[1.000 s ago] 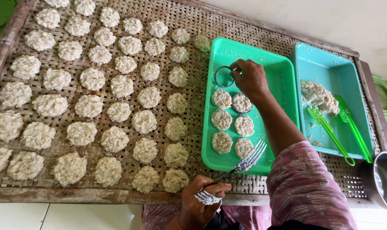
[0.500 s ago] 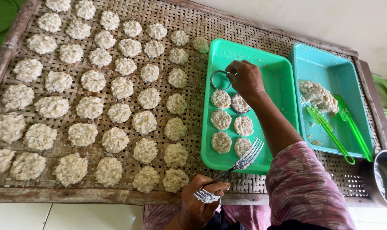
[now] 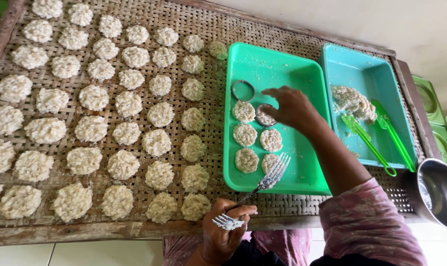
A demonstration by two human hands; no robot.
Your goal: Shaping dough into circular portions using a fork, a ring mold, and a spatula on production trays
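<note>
Overhead, the head view looks down on a woven mat [image 3: 203, 93] covered in rows of pale rice patties [image 3: 126, 133]. Right of them lies a green tray [image 3: 277, 69], and farther right a blue tray [image 3: 366, 74] holding a lump of rice mix [image 3: 350, 101] and green tongs [image 3: 376, 138].

On the green tray sit six patties in two columns, with an empty metal ring [image 3: 243, 90] at the far left of them. The right hand [image 3: 292, 106] reaches over the tray, fingers loosely curled and partly spread, its fingertips at a second ring [image 3: 263, 116] around the far right patty; whether they grip it or only touch it is hard to tell.

At the near edge, the left hand [image 3: 226, 231] is closed around two forks [image 3: 267, 178], one pointing its tines onto the tray's near patties, the other's tines sticking out by the knuckles.

A steel pot [image 3: 437, 192] stands at the near right corner.
</note>
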